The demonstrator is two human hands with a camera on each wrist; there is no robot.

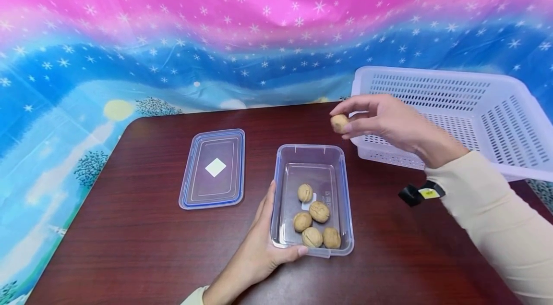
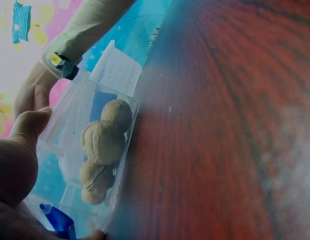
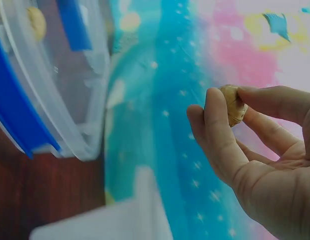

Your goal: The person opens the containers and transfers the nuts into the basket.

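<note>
A walnut (image 1: 339,123) is pinched between the thumb and fingertips of my right hand (image 1: 384,120), raised by the left end of the white basket. The right wrist view shows the same walnut (image 3: 233,105) at the fingertips. My left hand (image 1: 259,242) grips the near left corner of a clear plastic box (image 1: 347,199), its thumb over the front rim and its fingers along the left side. Several walnuts (image 1: 319,212) lie in the near half of the box; the left wrist view shows some walnuts (image 2: 102,142) through its wall.
A clear lid (image 1: 198,170) with a blue seal and a white diamond sticker lies on the dark red wooden table (image 1: 142,228), left of the box. The white slotted basket (image 1: 471,125) stands at the right. Behind the table hangs a patterned cloth (image 1: 173,69).
</note>
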